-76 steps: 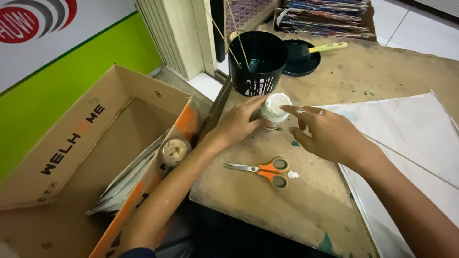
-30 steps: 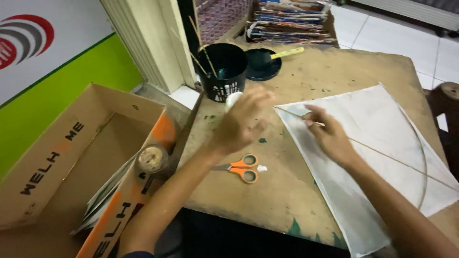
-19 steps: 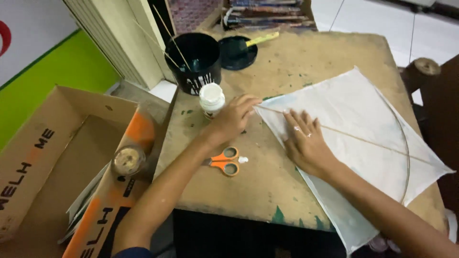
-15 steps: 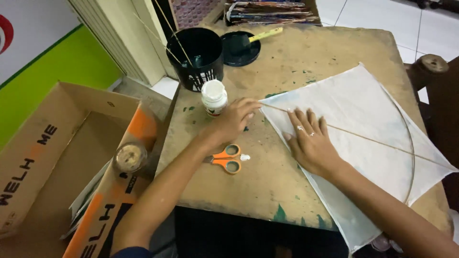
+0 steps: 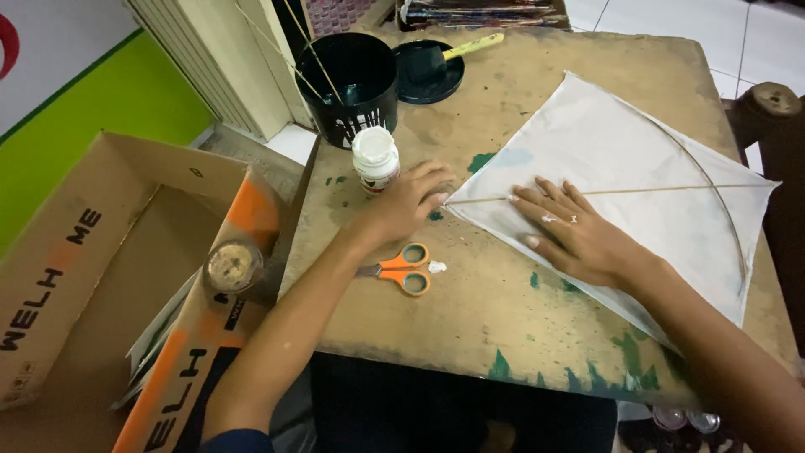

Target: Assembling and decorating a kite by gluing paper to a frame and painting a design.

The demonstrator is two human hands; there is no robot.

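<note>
Paint-stained wooden counter [image 5: 520,310] with a white diamond-shaped paper kite [image 5: 637,168] lying flat on its right half, thin bamboo spine [image 5: 637,190] running across it and a curved bow stick toward the far side. Right hand [image 5: 579,235] is spread open, palm down on the paper just below the spine, while the left hand [image 5: 407,205] has its fingers curled at the kite's near corner, pressing or pinching the spine tip, hard to tell which. Looks like a gluing step to me, so keep the paper taut and press evenly along the stick. Small white glue bottle [image 5: 375,158] sits just beside the left hand, orange-handled scissors [image 5: 402,267] near the wrist, black bucket with sticks [image 5: 348,80] behind, open cardboard box [image 5: 109,277] off left.
</note>
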